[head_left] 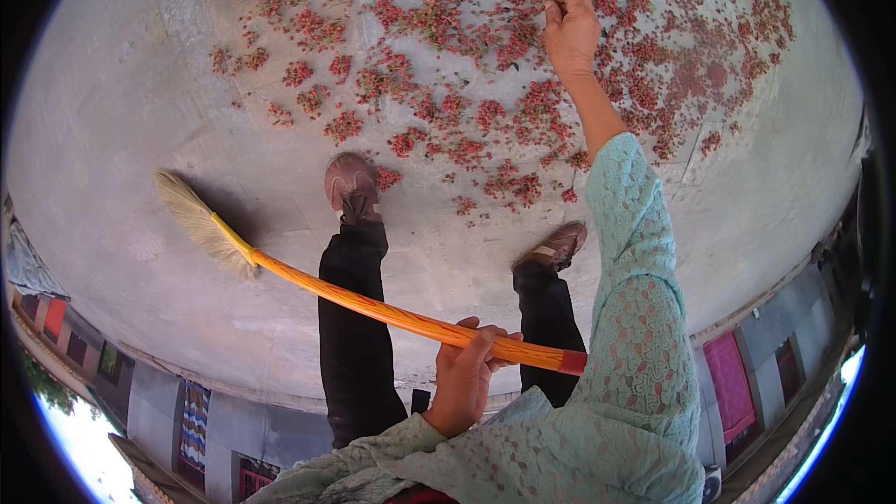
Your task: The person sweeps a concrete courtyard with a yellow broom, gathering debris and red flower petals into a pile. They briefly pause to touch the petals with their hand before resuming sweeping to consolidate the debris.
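Pale grey ground [121, 103] fills most of the view. Red-and-green clusters [343, 127] lie loosely scattered over it, from the upper left across to the upper right. My broom [373, 307] slants from the left of the frame to the lower centre, its orange handle ending in a red band, its pale bristles fanned out at the left. My lacy green sleeve [644, 317] stands right of centre. My brown shoes [352, 182] rest just below the clusters. My left hand [462, 383], lower centre, grasps the handle. My right hand [571, 33], upper centre-right, has its fingers curled among the clusters; I cannot tell whether they pinch anything.
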{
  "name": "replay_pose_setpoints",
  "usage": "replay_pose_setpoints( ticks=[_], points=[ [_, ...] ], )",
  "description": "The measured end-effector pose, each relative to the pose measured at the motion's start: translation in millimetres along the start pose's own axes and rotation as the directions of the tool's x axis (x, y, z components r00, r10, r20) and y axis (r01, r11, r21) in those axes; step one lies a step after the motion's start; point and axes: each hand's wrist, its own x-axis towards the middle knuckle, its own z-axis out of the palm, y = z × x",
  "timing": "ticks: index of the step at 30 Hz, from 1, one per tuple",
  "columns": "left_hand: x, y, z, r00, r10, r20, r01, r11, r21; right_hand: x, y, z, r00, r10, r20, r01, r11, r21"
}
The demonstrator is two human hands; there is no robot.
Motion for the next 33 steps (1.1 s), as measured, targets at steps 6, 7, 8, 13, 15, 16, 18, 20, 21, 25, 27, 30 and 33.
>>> replay_pose_setpoints(
  ticks=[6,7,8,13,15,16,18,20,21,25,27,30,33],
  points=[
    [2.1,0.1,3.0,1.000,0.000,-0.002,0.000,1.000,-0.016,-37.9,49.8,-62.3,0.989,0.129,-0.074,-0.141,0.973,-0.185],
    [2.1,-0.8,3.6,1.000,0.002,-0.003,-0.002,1.000,-0.011,-47.7,60.0,-69.9,0.976,0.182,-0.119,-0.211,0.930,-0.301],
    [2.4,-0.9,3.4,1.000,0.005,-0.005,-0.006,1.000,-0.005,-57.4,67.8,-76.1,0.958,0.230,-0.171,-0.281,0.869,-0.408],
    [3.9,1.5,5.4,1.000,-0.005,-0.001,0.005,1.000,0.015,-88.5,125.7,-91.1,0.893,0.450,0.004,-0.403,0.803,-0.440],
    [5.6,0.1,3.1,1.000,0.001,0.001,-0.001,1.000,0.010,-94.3,133.4,-93.7,0.923,0.385,-0.028,-0.370,0.861,-0.348],
    [6.1,-0.2,3.8,1.000,0.001,-0.002,-0.001,1.000,0.009,-88.3,128.9,-98.8,0.943,0.314,-0.109,-0.332,0.888,-0.317],
    [6.4,-0.3,4.4,1.000,0.000,-0.007,0.000,1.000,0.006,-89.3,129.7,-102.5,0.943,0.270,-0.196,-0.302,0.940,-0.157],
    [7.7,-0.3,4.5,1.000,0.000,-0.014,0.000,1.000,0.009,-94.2,104.9,-103.3,0.940,0.325,-0.106,-0.331,0.943,-0.045],
    [8.0,-1.0,4.0,1.000,0.004,-0.020,-0.004,1.000,0.006,-97.8,87.3,-99.0,0.937,0.346,-0.053,-0.345,0.938,0.013],
    [8.5,-0.5,3.0,1.000,0.002,0.018,-0.002,1.000,-0.016,-120.2,36.3,-63.9,0.946,0.290,0.146,-0.312,0.936,0.162],
    [7.7,-1.1,1.6,0.999,0.008,0.031,-0.007,1.000,-0.029,-123.2,16.3,-46.4,0.957,0.208,0.201,-0.209,0.978,-0.019],
    [7.2,2.6,2.8,1.000,-0.021,0.019,0.021,1.000,-0.015,-126.2,2.3,-28.9,0.938,0.173,0.301,-0.086,0.956,-0.280],
    [7.2,2.3,-0.5,0.999,-0.029,0.040,0.030,0.999,-0.031,-124.6,14.5,-17.7,0.924,0.129,0.359,-0.035,0.966,-0.257]
  ],
)
